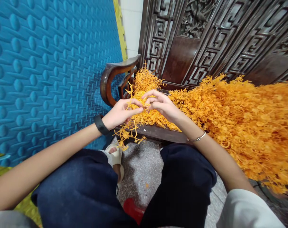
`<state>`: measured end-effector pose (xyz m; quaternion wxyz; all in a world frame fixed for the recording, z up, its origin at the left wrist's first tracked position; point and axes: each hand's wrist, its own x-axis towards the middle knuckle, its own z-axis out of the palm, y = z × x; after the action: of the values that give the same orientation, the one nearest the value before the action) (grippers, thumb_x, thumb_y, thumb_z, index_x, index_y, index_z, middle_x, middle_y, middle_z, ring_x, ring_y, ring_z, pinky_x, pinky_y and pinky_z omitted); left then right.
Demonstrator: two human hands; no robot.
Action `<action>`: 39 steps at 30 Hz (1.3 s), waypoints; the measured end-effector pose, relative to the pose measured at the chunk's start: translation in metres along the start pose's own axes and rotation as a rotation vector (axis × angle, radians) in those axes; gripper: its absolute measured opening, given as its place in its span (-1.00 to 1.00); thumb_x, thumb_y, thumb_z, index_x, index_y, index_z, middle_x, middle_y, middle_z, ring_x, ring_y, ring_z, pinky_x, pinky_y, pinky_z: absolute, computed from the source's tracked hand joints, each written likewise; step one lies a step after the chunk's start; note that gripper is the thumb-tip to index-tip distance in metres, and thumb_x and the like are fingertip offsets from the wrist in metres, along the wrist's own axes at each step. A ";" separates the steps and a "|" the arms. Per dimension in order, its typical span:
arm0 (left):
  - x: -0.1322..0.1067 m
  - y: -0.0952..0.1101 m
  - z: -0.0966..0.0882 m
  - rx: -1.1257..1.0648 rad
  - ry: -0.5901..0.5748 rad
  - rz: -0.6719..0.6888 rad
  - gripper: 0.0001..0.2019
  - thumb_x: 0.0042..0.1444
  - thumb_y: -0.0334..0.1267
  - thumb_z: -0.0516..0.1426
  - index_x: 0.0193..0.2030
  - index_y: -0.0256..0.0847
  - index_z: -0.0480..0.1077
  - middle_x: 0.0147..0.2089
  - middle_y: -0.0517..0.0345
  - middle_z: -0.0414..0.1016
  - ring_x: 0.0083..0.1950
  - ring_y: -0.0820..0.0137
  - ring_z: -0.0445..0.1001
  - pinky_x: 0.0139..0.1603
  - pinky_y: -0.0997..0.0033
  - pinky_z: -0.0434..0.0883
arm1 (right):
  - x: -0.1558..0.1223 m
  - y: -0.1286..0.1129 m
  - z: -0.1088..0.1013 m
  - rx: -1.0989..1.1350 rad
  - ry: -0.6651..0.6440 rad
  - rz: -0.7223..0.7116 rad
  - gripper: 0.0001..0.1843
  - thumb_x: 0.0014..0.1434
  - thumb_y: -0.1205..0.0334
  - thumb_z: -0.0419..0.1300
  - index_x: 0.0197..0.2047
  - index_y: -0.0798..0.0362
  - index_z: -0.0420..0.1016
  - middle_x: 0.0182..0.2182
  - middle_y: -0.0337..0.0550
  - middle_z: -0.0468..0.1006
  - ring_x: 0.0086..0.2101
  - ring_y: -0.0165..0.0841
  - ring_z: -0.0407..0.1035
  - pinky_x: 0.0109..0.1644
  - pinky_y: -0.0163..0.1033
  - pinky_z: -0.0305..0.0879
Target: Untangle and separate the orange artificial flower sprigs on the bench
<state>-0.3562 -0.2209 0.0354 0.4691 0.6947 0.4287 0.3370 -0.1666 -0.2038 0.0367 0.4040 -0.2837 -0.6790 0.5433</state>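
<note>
Thumb and forefinger closed, a person's left hand (121, 111) pinches an orange sprig (125, 135), its long axis running roughly 12 to 6 o'clock past the knuckles, nearer this hand than the other. At 3 o'clock, the right hand (164, 106) curls toward the pinch; whether it grips a strand cannot be told. Beyond, a larger orange heap (243, 114) spreads at 3 o'clock along a dark wooden bench (163, 134).

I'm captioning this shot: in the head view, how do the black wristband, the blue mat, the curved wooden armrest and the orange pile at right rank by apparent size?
1. Blue mat
2. Orange pile
3. Curved wooden armrest
4. Black wristband
</note>
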 end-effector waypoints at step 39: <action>-0.017 0.016 -0.007 0.040 0.294 0.093 -0.71 -0.01 -0.23 0.17 -0.66 -0.25 0.24 -0.67 0.31 0.10 -0.61 0.59 0.02 -0.55 0.48 -0.01 | 0.007 0.021 -0.066 -1.102 0.499 -0.261 -0.77 0.06 0.47 0.00 -0.19 0.04 0.27 -0.44 -0.17 0.31 -0.41 -0.34 0.21 -0.26 -0.18 0.15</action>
<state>-0.3645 -0.2365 0.0514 0.3712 0.6663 0.4667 0.4478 -0.1148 -0.1599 0.0239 0.4078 -0.4840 -0.7739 -0.0239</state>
